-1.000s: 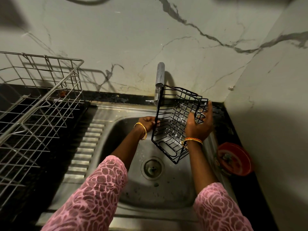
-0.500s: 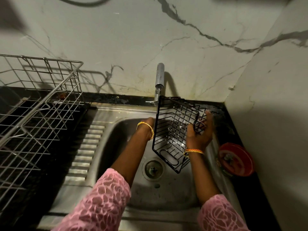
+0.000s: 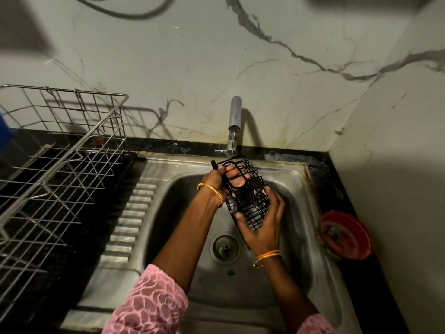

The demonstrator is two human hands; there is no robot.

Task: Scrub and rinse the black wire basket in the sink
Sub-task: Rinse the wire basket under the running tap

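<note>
Black wire basket (image 3: 250,196), gripped by left hand (image 3: 218,180) and right hand (image 3: 263,227), hangs over sink (image 3: 308,213).

blk wire basket (image 3: 250,201), tilted on edge, above sink (image 3: 183,189) basin

- I see a dim, yellowish scene, lit from above and behind me.
- The tap (image 3: 234,116) throws a hard shadow on the wall (image 3: 289,92).
- Wide-angle bending at the edges; top corners blurred.

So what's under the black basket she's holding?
Under the black wire basket is the steel sink with its drain. The right hand and basket hide some of the sink bottom.
</note>
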